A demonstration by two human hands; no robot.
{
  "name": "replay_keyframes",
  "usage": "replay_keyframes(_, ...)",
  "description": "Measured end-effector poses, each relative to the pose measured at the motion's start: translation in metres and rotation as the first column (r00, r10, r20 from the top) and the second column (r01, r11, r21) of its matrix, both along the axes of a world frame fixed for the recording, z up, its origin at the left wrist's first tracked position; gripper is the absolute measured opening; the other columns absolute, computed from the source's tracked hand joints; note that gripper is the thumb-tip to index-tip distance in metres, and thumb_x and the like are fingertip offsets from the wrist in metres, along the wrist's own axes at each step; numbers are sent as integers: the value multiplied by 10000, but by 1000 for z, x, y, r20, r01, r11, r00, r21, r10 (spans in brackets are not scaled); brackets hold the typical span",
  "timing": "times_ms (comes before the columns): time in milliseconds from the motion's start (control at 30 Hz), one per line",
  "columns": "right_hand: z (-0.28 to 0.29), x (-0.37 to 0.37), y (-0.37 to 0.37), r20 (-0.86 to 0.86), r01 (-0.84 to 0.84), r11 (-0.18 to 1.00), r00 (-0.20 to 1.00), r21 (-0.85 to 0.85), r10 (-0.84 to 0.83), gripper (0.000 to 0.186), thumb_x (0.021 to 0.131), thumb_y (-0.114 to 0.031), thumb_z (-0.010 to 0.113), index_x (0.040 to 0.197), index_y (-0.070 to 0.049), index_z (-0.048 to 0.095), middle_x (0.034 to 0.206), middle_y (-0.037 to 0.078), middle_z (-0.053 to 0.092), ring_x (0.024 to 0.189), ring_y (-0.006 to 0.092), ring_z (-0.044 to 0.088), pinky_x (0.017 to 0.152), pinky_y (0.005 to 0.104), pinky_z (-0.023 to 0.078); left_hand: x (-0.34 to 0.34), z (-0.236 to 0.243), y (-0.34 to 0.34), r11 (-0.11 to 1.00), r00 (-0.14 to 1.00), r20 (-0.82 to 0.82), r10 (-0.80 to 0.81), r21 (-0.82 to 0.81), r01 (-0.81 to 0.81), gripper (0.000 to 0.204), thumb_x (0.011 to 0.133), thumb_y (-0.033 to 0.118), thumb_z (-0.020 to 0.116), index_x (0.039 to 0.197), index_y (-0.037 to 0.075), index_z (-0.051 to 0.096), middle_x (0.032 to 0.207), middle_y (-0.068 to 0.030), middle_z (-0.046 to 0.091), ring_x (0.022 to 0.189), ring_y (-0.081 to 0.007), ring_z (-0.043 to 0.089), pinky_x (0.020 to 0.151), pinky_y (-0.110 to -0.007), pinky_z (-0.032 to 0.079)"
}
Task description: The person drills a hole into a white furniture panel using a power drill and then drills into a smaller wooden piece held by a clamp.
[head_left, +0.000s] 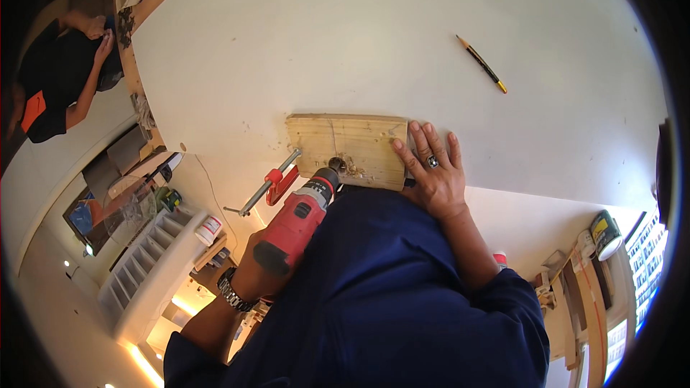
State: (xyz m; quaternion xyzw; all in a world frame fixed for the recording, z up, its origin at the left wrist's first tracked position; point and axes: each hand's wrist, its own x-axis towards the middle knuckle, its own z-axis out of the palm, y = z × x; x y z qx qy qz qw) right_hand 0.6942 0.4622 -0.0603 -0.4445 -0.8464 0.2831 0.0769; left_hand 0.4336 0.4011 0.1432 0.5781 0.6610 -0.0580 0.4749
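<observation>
A pale wooden board (377, 140) lies at the near edge of the white table, right against my dark blue clothing. My left hand (253, 267) is wrapped round the handle of a red and black power drill (293, 221); its fingers are mostly hidden behind the drill body. The drill's bit end meets the board, where wood shavings (352, 168) are gathered. Fingers stretched, my right hand (437, 172) rests at the board's right end, with fingertips touching it. A red screw clamp (273, 181) grips the board's left side. Faint pencil lines cross the board.
A black pencil (483, 66) lies on the white tabletop (287, 43), beyond the board to the right. At the far left sits another person (65, 68) in black. A white compartment rack (151, 248) stands lower left, and a can (606, 236) stands lower right.
</observation>
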Motion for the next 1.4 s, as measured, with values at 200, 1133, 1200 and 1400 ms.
replay_keyframes(200, 1, 1, 0, -26, -2, 1000, 1000, -22, 1, 825, 665, -472, 790, 1414, -309, 483, 1497, 40, 441, 1436, 219, 319, 1186, 486, 159, 9, 3, 6, 981, 988, -35, 150, -121, -153, 297, 786, 101, 664, 1073, 54, 601, 937, -161, 669, 837, -363, 662, 726, -416, 544)
replay_keyframes(1133, -11, 5, -2, -17, -73, 997, 997, 33, 74, 895, 631, -500, 794, 1433, -283, 462, 1517, 80, 406, 1445, 253, 296, 1186, 489, 139, 14, 6, -7, 943, 958, -72, 277, -171, -285, 281, 796, 149, 654, 1053, 49, 605, 921, -142, 641, 834, -306, 637, 743, -399, 515)
replay_keyframes(1200, -10, 4, -2, -16, -72, 997, 997, 42, 72, 893, 636, -503, 788, 1436, -279, 460, 1516, 80, 407, 1442, 254, 301, 1188, 490, 134, 11, 4, -7, 935, 953, -82, 293, -183, -304, 251, 789, 155, 675, 1009, 48, 615, 825, -94, 641, 752, -229, 644, 684, -351, 514)
replay_keyframes(1400, -12, 7, -2, 0, -103, 994, 995, 41, 103, 906, 623, -508, 785, 1437, -279, 459, 1525, 80, 393, 1440, 259, 304, 1187, 500, 125, 11, 3, 1, 865, 895, -91, 436, -232, -445, 180, 773, 113, 686, 918, 47, 604, 767, -61, 623, 699, -175, 623, 641, -323, 498)
